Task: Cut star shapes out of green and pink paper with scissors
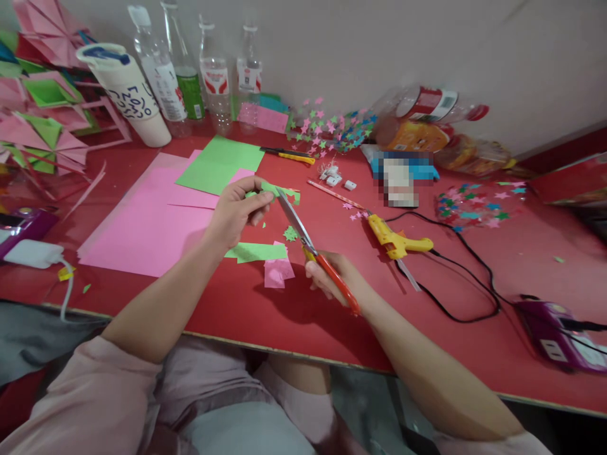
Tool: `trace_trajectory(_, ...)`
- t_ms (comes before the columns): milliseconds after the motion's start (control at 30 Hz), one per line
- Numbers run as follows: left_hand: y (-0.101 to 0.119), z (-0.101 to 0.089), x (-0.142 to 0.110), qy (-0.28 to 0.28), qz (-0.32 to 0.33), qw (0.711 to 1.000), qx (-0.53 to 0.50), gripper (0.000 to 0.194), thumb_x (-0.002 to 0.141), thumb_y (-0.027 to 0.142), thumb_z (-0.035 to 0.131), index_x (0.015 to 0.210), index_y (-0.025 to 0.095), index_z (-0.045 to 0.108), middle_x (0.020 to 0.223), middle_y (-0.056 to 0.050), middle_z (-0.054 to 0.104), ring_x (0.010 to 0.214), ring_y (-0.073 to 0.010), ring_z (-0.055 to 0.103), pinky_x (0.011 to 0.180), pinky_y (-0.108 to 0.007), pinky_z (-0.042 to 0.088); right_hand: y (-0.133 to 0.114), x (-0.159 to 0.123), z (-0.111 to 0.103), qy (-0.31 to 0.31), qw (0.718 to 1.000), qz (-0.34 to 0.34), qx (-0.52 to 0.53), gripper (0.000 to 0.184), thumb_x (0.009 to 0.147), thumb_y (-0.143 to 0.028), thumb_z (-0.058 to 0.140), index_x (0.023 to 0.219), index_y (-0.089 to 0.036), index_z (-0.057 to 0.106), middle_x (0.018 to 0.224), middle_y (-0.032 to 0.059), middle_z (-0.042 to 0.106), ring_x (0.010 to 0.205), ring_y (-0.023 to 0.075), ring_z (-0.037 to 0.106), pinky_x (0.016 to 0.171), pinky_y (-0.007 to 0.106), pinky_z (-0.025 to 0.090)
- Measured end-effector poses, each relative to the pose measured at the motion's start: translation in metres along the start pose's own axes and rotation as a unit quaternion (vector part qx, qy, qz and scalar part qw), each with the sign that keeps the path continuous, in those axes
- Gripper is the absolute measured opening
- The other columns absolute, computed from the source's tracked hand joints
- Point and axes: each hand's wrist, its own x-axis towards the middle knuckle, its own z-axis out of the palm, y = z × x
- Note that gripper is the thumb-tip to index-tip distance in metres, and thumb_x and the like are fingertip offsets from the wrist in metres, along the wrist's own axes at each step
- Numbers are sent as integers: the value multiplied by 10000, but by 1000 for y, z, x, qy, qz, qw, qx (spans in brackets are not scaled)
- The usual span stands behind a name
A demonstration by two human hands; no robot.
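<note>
Between the thumb and fingers of my left hand is a small piece of green paper. My right hand is wrapped round the handles of red-handled scissors, whose blades reach up to the green paper. Below the blades lies a small pile of green paper stars. Nearer to me are green paper strips and pink paper scraps. A green sheet rests on large pink sheets left of my hands.
A yellow glue gun with a black cord lies at right, near a purple power strip. A yellow cutter, several clear bottles and a white tumbler are at the back. Pink-green paper structures stand at far left.
</note>
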Motion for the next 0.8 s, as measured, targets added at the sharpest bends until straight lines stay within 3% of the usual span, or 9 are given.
trace_trajectory(267, -1, -1, 2, 9, 26, 999, 21, 104, 688, 214, 637, 646, 175, 551, 470, 52, 491, 367, -16, 360, 334, -157, 231, -1, 0, -1, -7, 1000, -7, -4, 449, 735, -629, 524, 644, -196, 445, 418, -76, 389, 370, 82, 413, 491, 259, 435)
trace_trajectory(800, -1, -1, 2, 10, 14, 1000, 23, 106, 681, 206, 632, 644, 167, 541, 466, 55, 504, 344, -9, 346, 330, -162, 227, 0, 2, 1, 3, 1000, 3, 0, 494, 720, -686, 486, 648, -198, 455, 438, -72, 376, 372, 85, 418, 490, 267, 451)
